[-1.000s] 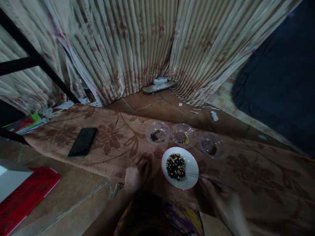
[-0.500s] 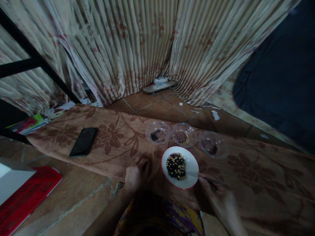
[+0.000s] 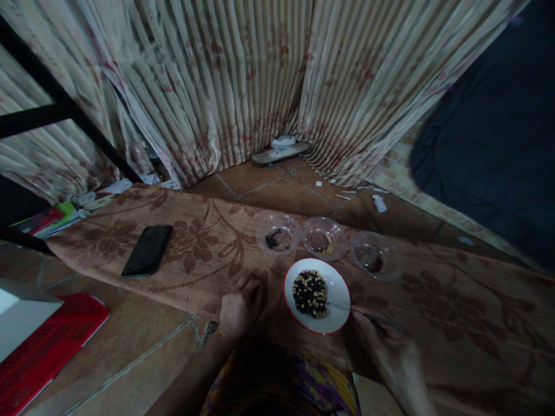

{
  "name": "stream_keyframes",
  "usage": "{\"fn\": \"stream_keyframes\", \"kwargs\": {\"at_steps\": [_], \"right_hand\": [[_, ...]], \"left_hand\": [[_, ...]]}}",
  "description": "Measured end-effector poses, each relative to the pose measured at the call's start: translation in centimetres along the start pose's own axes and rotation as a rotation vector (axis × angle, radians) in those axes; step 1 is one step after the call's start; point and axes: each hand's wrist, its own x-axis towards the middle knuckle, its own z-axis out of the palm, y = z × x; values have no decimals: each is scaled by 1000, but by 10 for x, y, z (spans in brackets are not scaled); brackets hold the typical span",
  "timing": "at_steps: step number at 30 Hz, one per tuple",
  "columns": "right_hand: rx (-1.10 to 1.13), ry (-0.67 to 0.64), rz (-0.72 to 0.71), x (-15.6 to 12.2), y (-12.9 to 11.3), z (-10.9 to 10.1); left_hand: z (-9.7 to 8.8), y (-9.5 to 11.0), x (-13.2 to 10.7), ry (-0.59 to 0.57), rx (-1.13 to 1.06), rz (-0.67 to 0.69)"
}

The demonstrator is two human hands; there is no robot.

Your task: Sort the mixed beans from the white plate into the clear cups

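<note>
A white plate (image 3: pixel 336 289) with a red rim lies on a brown flowered cloth (image 3: pixel 195 248) and holds a heap of dark and pale beads or beans (image 3: pixel 310 293). My right hand (image 3: pixel 384 346) is closed on thin metal tweezers (image 3: pixel 347 307) whose tips reach the heap from the right. My left hand (image 3: pixel 240 306) rests curled in a loose fist on the cloth just left of the plate. Beyond the plate stand three clear bowls: one with dark pieces (image 3: pixel 277 234), one with pale pieces (image 3: pixel 323 238), one nearly bare (image 3: pixel 375 254).
A black phone (image 3: pixel 146 250) lies on the cloth at left. A red mat (image 3: pixel 47 341) and a white sheet lie on the tiled floor at lower left. Striped curtains (image 3: pixel 243 86) hang behind, with a sandal (image 3: pixel 280 151) at their foot. Dark fabric (image 3: pixel 489 144) fills the right.
My right hand with the tweezers has shifted slightly toward the plate; the tips now touch the heap's edge. The left hand has stayed put.
</note>
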Motion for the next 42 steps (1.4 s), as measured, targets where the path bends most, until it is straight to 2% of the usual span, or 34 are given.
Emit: {"fn": "stream_keyframes", "kwargs": {"at_steps": [5,10,12,16,20,23,27,31,37,42], "right_hand": [[-9,193,-60,14,-7,-20],[-21,445,-137,60,-8,-50],[-55,501,-95,78,-1,-57],[-3,536,-61,90,10,-56],[86,556,-84,69,2,-40],[106,486,-82,43,-11,-28],[76,224,-78,14,-19,-14],[33,9,-107,4,-15,-7],[-10,-8,-73,5,-9,-4],[0,-16,-105,5,-2,1]], "left_hand": [[0,0,0,2,6,3],[0,-2,2,16,13,14],[0,-2,2,10,14,8],[-1,-1,2,-2,37,-11],[-1,0,1,-1,33,3],[0,-1,1,12,43,8],[3,-2,1,7,39,7],[5,-5,1,-11,26,-1],[5,-4,1,13,0,18],[4,-5,1,24,3,46]]}}
